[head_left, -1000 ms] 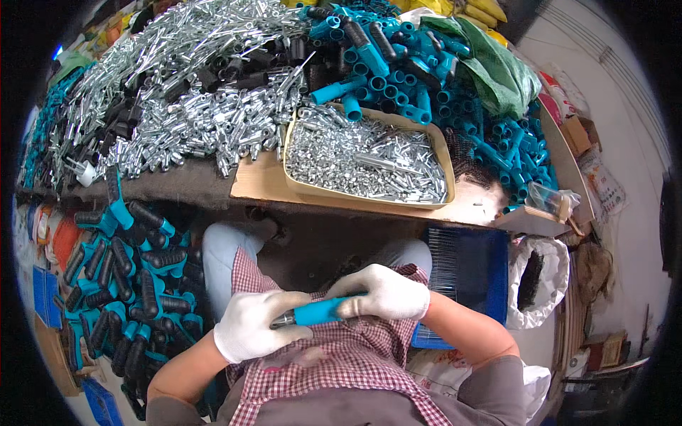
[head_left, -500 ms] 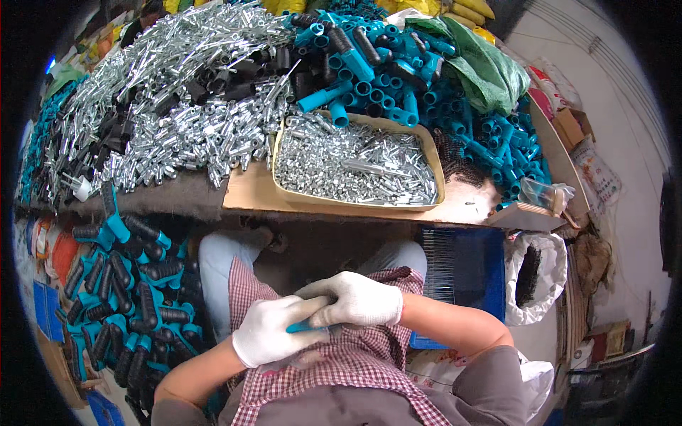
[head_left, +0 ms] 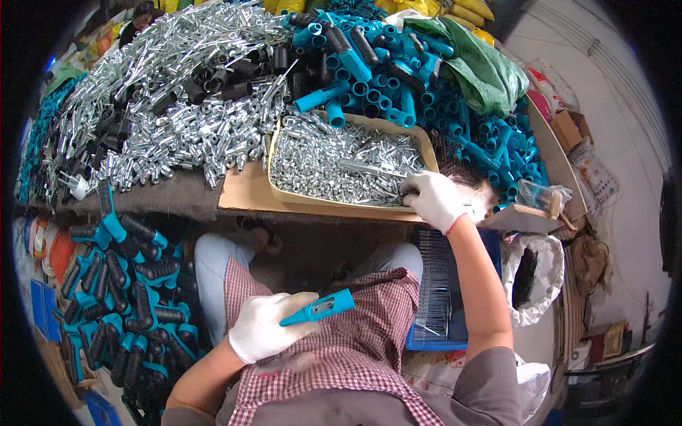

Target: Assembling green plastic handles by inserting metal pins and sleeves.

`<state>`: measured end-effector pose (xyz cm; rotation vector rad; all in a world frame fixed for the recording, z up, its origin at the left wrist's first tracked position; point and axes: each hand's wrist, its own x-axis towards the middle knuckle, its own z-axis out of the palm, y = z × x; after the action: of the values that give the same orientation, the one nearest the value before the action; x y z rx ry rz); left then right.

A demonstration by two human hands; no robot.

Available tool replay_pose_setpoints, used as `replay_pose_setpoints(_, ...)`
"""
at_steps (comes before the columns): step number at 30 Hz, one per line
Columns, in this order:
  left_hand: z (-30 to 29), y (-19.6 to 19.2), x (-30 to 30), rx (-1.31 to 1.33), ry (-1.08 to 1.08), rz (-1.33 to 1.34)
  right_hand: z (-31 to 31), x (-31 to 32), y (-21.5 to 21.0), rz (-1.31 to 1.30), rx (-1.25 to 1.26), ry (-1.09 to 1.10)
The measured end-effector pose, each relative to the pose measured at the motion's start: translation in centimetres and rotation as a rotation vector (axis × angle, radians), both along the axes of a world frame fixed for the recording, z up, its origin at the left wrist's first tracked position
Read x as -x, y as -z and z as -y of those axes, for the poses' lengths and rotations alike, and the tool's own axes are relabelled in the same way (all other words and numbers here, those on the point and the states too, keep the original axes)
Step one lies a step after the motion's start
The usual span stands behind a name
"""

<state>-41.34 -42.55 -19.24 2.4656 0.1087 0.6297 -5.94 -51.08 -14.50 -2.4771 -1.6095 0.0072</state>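
My left hand [head_left: 273, 328], in a white glove, is closed round a teal plastic tool housing [head_left: 321, 308] above my lap. The housing's round end points right, and a slot in its side shows metal inside. My right hand [head_left: 435, 199], gloved too, is at the right front corner of a cream tray [head_left: 277, 186] on the bench. Its fingers are bent together over the tray's rim, next to small metal parts [head_left: 312, 170]; whether a part is between the fingertips cannot be made out.
Metal rods and sleeves [head_left: 192, 135] are heaped on the bench's left, teal housings [head_left: 398, 85] at its back right. Below left lies a pile of black-and-teal handles [head_left: 149, 305]. A blue tray [head_left: 469, 270] of thin rods and a white sack [head_left: 558, 284] stand at my right.
My hands were together over my lap. The right has moved up and right to the cream tray. The left stays low, and the teal housing in it now shows plainly.
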Motion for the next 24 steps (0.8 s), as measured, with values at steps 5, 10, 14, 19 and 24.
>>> replay_pose_setpoints(5,0.1,-0.2,0.3,0.06,-0.036,-0.027,-0.5,-0.5,-0.1,-0.069,0.031,-0.035)
replay_pose_setpoints(10,-0.3,-0.3,1.1,0.216,-0.163,-0.104,0.0,-1.0,1.5,-0.036,-0.178,-0.024)
replay_pose_setpoints(14,-0.4,-0.9,1.4,0.246,-0.202,-0.187,-0.1,-1.0,2.2,-0.03,-0.21,-0.016)
replay_pose_setpoints(19,-0.7,-0.8,1.4,0.161,-0.187,-0.097,-1.2,-0.3,1.1,0.176,-0.106,-0.051)
replay_pose_setpoints(24,-1.0,-0.8,2.1,0.133,-0.235,-0.222,-0.2,6.8,0.2,-0.406,-0.496,-0.045)
